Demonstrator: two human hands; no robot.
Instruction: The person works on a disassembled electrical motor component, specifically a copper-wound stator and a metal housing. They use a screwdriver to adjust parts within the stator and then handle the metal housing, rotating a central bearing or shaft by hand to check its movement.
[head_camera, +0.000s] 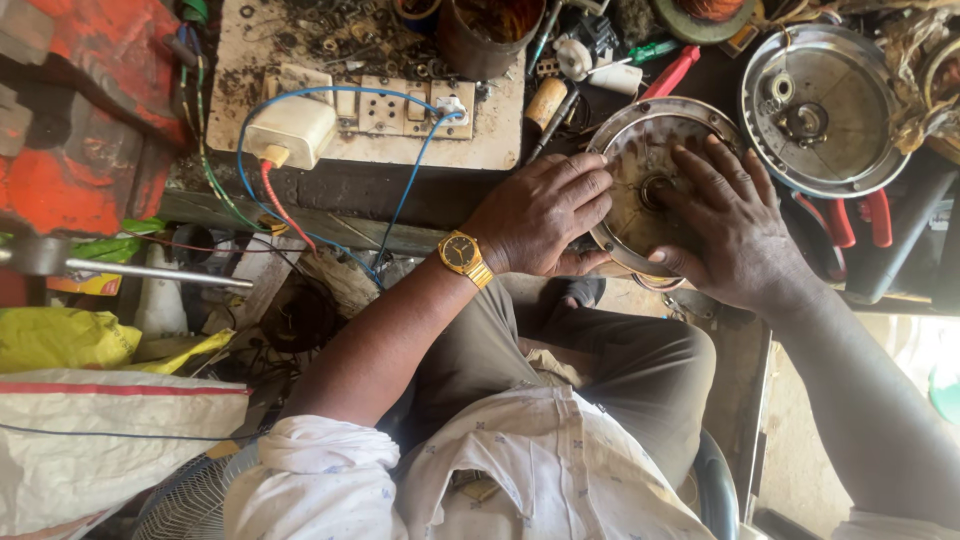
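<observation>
A round metal fan-motor cover (640, 150), dirty and dished, rests at the near edge of the workbench with a small bearing hub at its middle. My left hand (540, 215), a gold watch on its wrist, grips the cover's left rim with the fingers curled over it. My right hand (725, 225) lies spread on the cover's right half, its fingertips next to the hub and its thumb under the lower rim. Much of the cover is hidden beneath both hands.
A second round motor housing (825, 110) lies at the back right. Red-handled pliers (860, 220), a screwdriver (650, 50), a rusty tin (485, 35), a white plug with blue wire (290, 130) and a switchboard (390, 105) crowd the bench. Sacks (90, 440) lie left.
</observation>
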